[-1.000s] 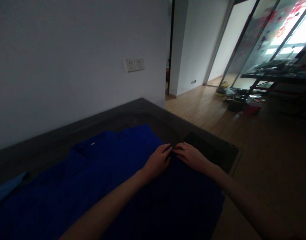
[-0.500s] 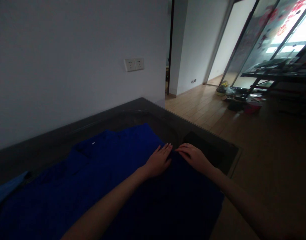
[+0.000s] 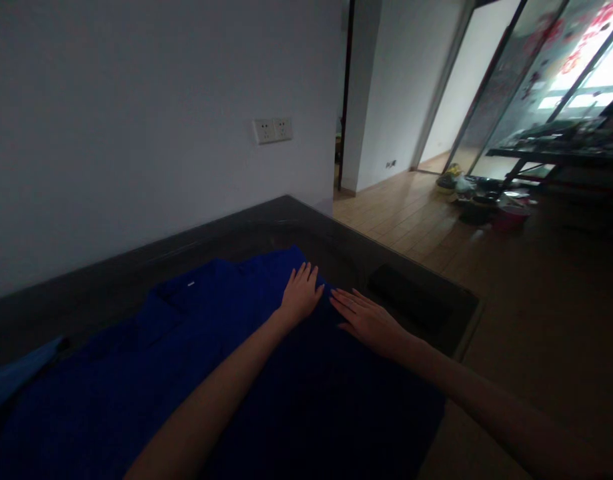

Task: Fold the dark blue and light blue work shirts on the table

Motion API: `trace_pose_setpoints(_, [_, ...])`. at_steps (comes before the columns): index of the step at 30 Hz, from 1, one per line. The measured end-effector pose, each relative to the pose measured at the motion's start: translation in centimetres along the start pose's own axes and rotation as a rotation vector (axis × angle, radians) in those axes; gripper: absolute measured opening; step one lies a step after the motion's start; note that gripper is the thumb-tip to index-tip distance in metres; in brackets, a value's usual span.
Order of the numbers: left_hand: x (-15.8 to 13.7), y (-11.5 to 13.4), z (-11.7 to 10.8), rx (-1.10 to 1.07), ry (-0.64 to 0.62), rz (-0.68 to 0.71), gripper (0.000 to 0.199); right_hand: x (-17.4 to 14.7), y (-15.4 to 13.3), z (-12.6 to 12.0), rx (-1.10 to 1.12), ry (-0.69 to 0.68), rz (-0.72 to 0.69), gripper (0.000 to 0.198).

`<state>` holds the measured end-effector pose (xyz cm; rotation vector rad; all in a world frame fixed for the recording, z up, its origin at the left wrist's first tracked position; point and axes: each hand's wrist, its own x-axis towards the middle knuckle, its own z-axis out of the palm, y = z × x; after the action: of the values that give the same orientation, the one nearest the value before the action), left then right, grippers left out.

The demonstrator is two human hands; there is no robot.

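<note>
A dark blue collared shirt [image 3: 186,340] lies spread over the dark table, its collar toward the wall with a small white label inside. My left hand [image 3: 302,293] rests flat on the shirt close to its far right edge, fingers spread a little. Just to its right, my right hand [image 3: 369,320] lies with fingers stretched out along the same edge, palm down on the cloth. Neither hand grips anything. The near part of the shirt is in deep shadow, so its folds are hard to make out.
The dark table [image 3: 336,240] stands against a wall with two sockets [image 3: 273,131]. A black flat object [image 3: 409,293] lies right of my right hand. Lighter blue cloth [image 3: 23,373] is at the left. Across the wooden floor [image 3: 386,207] are bags, basins and another table [image 3: 551,157].
My left hand has slid left and away from me along the shirt's edge. My right hand has moved left, and its pinched fingers have straightened out flat.
</note>
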<state>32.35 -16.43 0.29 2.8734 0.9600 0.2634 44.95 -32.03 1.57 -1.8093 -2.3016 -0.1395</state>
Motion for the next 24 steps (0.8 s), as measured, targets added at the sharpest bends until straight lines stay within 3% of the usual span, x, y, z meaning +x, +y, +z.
trace_pose_setpoints(10, [0.8, 0.5, 0.9, 0.006, -0.085, -0.099, 0.066, -1.9, 0.4, 1.2, 0.065, -0.026, 0.047, 0.042])
trace_pose_setpoints(24, [1.1, 2.3, 1.5, -0.001, -0.064, -0.182, 0.084, -2.9, 0.8, 1.8, 0.142, -0.008, 0.037, 0.049])
